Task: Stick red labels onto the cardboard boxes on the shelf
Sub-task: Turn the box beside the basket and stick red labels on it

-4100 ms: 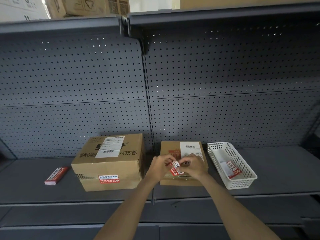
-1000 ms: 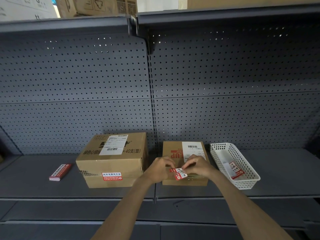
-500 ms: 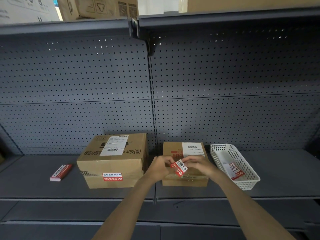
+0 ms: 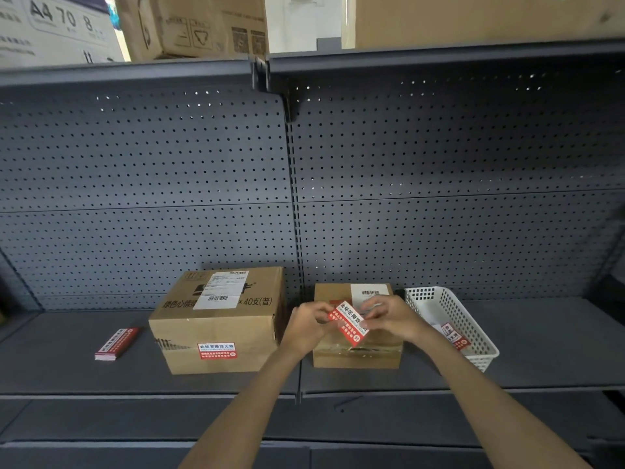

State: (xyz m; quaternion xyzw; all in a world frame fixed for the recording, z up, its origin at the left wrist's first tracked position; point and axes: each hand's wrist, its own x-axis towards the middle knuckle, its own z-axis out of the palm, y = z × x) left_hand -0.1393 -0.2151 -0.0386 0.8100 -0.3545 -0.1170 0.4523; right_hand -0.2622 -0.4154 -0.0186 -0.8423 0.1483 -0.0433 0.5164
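Left hand [image 4: 309,328]: raised in front of the small box, its fingers [image 4: 323,313] pinched on the left end of a red label
Right hand [image 4: 392,318]: level with the left hand, its fingers [image 4: 372,308] clamped on the right side of the same label
Held label [image 4: 348,323]: red with white characters, tilted down to the right, stretched between both hands in front of the small box's top; whether it touches the cardboard cannot be told
Small box [image 4: 356,357]: cardboard, on the shelf just right of the upright seam, a white barcode slip on its top, clear tape along its front edge; no red label shows on its front face
Large box [image 4: 216,330]: cardboard, just left of the small box, a white shipping slip on top and a red label [image 4: 217,351] stuck flat on its front face
Label stack [image 4: 116,343]: a thin pile of red labels lying flat on the shelf, well left of the large box
White basket [image 4: 471,328]: perforated plastic, just right of the small box, with red-and-white label pieces [image 4: 453,336] lying inside
Shelf [image 4: 541,340]: dark grey metal with a pegboard back [image 4: 439,198]
Upper shelf [image 4: 135,71]: carries more cartons [image 4: 196,25], only their lower parts in view
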